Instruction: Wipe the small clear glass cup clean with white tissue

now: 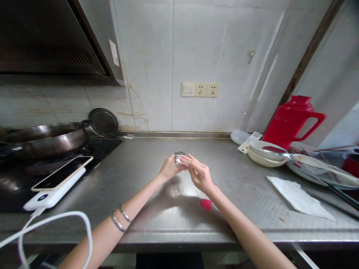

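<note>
Over the middle of the metal counter (151,157), my left hand (170,167) is closed around a small shiny silver object (178,157), too small to identify. My right hand (199,175) meets it from the right, its fingertips against the silver object and the fingers close together. Whether the right fingers pinch a part of it is hard to tell. Below my right wrist, a small red piece (206,204) lies on the counter.
At the left, a pan (47,140) sits on the stove, with a phone (63,173) on a white power bank (53,194) and its cable. At right are a white napkin (300,196), stacked bowls (265,158), plates and a red thermos jug (288,121).
</note>
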The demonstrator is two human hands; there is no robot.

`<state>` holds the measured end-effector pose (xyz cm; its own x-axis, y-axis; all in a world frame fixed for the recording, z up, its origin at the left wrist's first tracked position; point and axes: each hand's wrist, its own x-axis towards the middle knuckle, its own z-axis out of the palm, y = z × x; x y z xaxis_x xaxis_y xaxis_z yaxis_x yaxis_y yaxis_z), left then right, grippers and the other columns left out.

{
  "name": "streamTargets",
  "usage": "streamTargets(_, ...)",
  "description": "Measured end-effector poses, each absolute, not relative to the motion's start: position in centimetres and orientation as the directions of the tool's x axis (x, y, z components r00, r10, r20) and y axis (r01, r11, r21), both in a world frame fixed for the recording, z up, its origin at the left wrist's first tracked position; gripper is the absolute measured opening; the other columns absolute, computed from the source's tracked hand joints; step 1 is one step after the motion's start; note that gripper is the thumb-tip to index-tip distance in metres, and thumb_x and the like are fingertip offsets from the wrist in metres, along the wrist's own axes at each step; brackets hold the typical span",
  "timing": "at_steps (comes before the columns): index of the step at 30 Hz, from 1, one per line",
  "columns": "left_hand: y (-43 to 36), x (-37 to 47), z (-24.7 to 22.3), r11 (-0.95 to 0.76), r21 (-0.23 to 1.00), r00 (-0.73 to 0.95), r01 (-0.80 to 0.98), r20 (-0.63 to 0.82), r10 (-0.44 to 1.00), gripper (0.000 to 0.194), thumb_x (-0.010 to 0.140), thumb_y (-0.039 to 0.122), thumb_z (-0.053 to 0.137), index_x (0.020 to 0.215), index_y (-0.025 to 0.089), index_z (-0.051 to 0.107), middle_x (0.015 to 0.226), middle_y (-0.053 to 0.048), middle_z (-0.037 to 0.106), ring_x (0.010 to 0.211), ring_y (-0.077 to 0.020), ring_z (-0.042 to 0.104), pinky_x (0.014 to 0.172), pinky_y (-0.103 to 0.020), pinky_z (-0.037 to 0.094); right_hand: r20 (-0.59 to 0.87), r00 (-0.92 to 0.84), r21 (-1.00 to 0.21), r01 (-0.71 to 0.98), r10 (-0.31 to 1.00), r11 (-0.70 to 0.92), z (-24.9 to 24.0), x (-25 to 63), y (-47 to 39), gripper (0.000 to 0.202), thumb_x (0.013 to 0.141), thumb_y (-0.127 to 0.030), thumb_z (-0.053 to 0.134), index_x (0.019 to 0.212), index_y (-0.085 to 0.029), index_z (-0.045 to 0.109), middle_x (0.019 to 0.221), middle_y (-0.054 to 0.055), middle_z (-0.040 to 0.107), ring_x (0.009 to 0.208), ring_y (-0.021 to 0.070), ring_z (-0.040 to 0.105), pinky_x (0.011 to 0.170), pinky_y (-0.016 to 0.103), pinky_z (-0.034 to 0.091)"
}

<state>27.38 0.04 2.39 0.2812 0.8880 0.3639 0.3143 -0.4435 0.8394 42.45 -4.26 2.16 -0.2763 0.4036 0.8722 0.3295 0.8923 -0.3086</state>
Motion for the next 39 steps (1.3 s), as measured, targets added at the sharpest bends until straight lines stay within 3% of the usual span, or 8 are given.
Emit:
streamTargets(4, 0.6, 27.1, 1.9, -0.450, 0.823, 0.247, 0.347, 0.383, 0.890, 0.035, 0.060, 0.031, 0.075, 0.090, 0.014, 0.065, 0.080, -0.004, 0.069, 0.074, -0.0178, 0.062, 0.063, -0.024, 0.047, 0.846, -0.285, -0.369, 0.299, 0.451, 0.880, 2.2, 41.8, -4.8, 0.034, 0.093, -0.017, 0.043, 0.117, -0.029, 0.062, 0.113, 0.002, 0.069, 0.111, 0.0209, 0.062, 0.103, 0.040, 0.044)
streamTargets(10, -0.6, 28.0, 2.6, -0.401, 0.838, 0.251, 0.369, 0.326, 0.911, 0.050, 0.058, 0.041, 0.077, 0.098, 0.015, 0.064, 0.079, -0.004, 0.068, 0.071, -0.0173, 0.061, 0.062, -0.026, 0.047, 0.793, 0.118, -0.581, 0.444, 0.598, 0.682, 2.6, 43.2, -4.1, 0.027, 0.093, -0.031, 0.045, 0.103, -0.023, 0.069, 0.102, 0.006, 0.073, 0.102, 0.0238, 0.066, 0.084, 0.033, 0.054)
streamTargets(16, -0.7, 28.0, 2.4, -0.392, 0.871, 0.219, 0.298, 0.337, 0.916, 0.058, 0.055, 0.041, 0.081, 0.102, 0.014, 0.063, 0.081, -0.004, 0.068, 0.071, -0.0162, 0.061, 0.062, -0.025, 0.047, 0.800, -0.007, -0.522, 0.485, 0.600, 0.702, 2.5, 43.5, -3.4, 0.027, 0.092, -0.030, 0.045, 0.102, -0.025, 0.069, 0.102, 0.003, 0.073, 0.107, 0.0234, 0.064, 0.088, 0.035, 0.053)
streamTargets(22, -0.4, 27.7, 2.7, -0.342, 0.907, 0.267, 0.246, 0.276, 0.923, 0.049, 0.064, 0.046, 0.073, 0.100, 0.014, 0.065, 0.066, 0.000, 0.062, 0.055, -0.0107, 0.055, 0.049, -0.021, 0.042, 0.824, -0.068, -0.466, 0.481, 0.562, 0.742, 2.6, 43.1, -4.2, 0.026, 0.091, -0.029, 0.046, 0.100, -0.025, 0.071, 0.098, 0.005, 0.074, 0.102, 0.0246, 0.066, 0.082, 0.034, 0.055)
streamTargets(26, -0.5, 27.5, 3.4, -0.247, 0.957, 0.345, 0.150, 0.184, 0.921, 0.041, 0.068, 0.045, 0.069, 0.092, 0.013, 0.064, 0.062, 0.001, 0.058, 0.047, -0.0080, 0.050, 0.042, -0.019, 0.038, 0.774, 0.069, -0.575, 0.493, 0.629, 0.654, 2.9, 43.2, -4.1, 0.031, 0.092, -0.036, 0.045, 0.098, -0.020, 0.072, 0.085, 0.006, 0.074, 0.075, 0.0203, 0.070, 0.066, 0.028, 0.053)
streamTargets(29, -0.9, 27.7, 3.6, -0.202, 0.971, 0.385, 0.125, 0.141, 0.912, 0.035, 0.067, 0.044, 0.070, 0.076, 0.012, 0.059, 0.058, 0.001, 0.056, 0.045, -0.0078, 0.050, 0.040, -0.018, 0.036, 0.697, 0.176, -0.690, 0.429, 0.695, 0.583, 3.1, 43.3, -3.6, 0.036, 0.092, -0.041, 0.044, 0.103, -0.020, 0.070, 0.091, 0.006, 0.074, 0.078, 0.0192, 0.068, 0.073, 0.029, 0.052)
streamTargets(34, -1.3, 27.8, 3.6, -0.204, 0.974, 0.459, 0.097, 0.138, 0.877, 0.038, 0.069, 0.046, 0.069, 0.086, 0.013, 0.063, 0.059, 0.001, 0.058, 0.045, -0.0084, 0.051, 0.042, -0.019, 0.039, 0.459, -0.115, -0.883, 0.055, 0.881, 0.467, 3.4, 44.1, -2.6, 0.037, 0.085, -0.044, 0.054, 0.109, -0.019, 0.068, 0.112, 0.009, 0.069, 0.107, 0.0250, 0.062, 0.092, 0.040, 0.048)
streamTargets(39, -1.0, 27.2, 3.9, -0.101, 0.986, 0.462, 0.132, 0.030, 0.887, 0.045, 0.071, 0.051, 0.066, 0.095, 0.013, 0.067, 0.062, -0.003, 0.063, 0.049, -0.0108, 0.056, 0.043, -0.019, 0.040, 0.366, -0.459, -0.924, -0.072, 0.810, 0.377, 3.6, 44.4, -2.9, 0.068, 0.071, -0.030, 0.071, 0.134, -0.027, 0.046, 0.137, 0.008, 0.051, 0.125, 0.0251, 0.049, 0.098, 0.042, 0.046)
